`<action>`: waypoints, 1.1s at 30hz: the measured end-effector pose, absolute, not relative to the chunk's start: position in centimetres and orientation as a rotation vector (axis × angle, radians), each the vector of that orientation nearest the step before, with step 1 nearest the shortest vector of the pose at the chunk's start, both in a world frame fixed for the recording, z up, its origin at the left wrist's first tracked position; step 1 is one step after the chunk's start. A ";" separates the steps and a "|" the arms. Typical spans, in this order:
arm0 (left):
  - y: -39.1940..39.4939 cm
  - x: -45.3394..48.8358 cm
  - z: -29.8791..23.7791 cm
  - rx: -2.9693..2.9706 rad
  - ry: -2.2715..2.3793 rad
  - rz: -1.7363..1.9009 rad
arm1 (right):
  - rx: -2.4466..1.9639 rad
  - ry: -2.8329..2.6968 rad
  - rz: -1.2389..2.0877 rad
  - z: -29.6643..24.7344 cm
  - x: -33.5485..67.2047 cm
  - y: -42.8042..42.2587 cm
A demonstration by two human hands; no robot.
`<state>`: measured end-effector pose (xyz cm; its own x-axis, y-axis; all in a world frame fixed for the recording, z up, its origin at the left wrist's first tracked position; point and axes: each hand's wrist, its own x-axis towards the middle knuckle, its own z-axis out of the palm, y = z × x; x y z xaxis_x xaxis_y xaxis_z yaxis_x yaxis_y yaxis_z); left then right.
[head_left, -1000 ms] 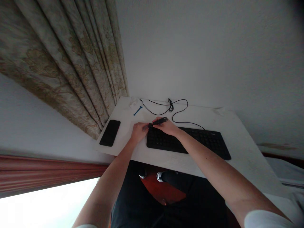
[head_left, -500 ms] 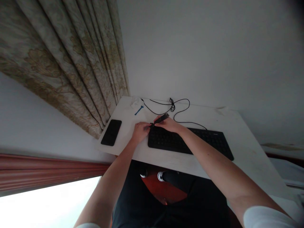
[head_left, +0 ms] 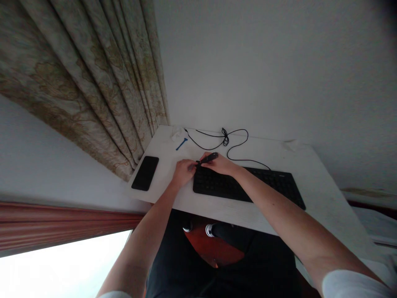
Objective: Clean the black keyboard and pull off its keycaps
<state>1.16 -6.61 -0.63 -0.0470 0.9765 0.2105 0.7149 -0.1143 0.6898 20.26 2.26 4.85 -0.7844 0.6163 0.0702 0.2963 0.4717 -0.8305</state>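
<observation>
A black keyboard (head_left: 257, 186) lies across a white desk (head_left: 310, 178). My right hand (head_left: 221, 164) is closed round a slim dark tool (head_left: 209, 157) held over the keyboard's far left corner, its tip pointing left. My left hand (head_left: 183, 171) rests at that same corner with fingers curled, touching the keyboard's edge where the tool's tip meets it. What the left fingers pinch, if anything, is too small to see.
A black phone (head_left: 144, 172) lies at the desk's left edge. A blue stick-like item (head_left: 181, 144) and a small white thing (head_left: 177, 133) sit at the far left corner. The keyboard's black cable (head_left: 228, 142) loops along the back. A patterned curtain (head_left: 93, 78) hangs left.
The dark tool in my right hand tilted up a little, then came back down to nearly level. Both hands stayed at the keyboard's left corner.
</observation>
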 end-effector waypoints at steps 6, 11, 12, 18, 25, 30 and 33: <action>-6.1 1.3 -0.6 1.813 1.814 0.982 | -0.876 -2.249 1.239 4.1 20.0 1.6; -5.7 1.3 -0.5 1.738 1.817 0.987 | -0.970 -2.029 1.220 2.6 19.1 0.7; -5.7 1.3 -0.5 1.728 1.812 0.989 | -0.969 -2.016 1.207 2.4 19.0 0.6; -6.2 1.1 -0.7 1.720 1.767 0.993 | -0.979 -2.049 1.170 2.4 19.0 0.5; -6.6 1.2 -0.5 1.742 1.797 0.992 | -0.994 -2.066 1.201 2.5 19.1 0.8; -6.7 1.3 -0.6 1.725 1.804 1.010 | -1.000 -2.073 1.175 3.0 19.4 1.6; -6.7 1.3 -0.7 1.727 1.805 1.010 | -0.994 -2.059 1.194 3.3 19.7 1.8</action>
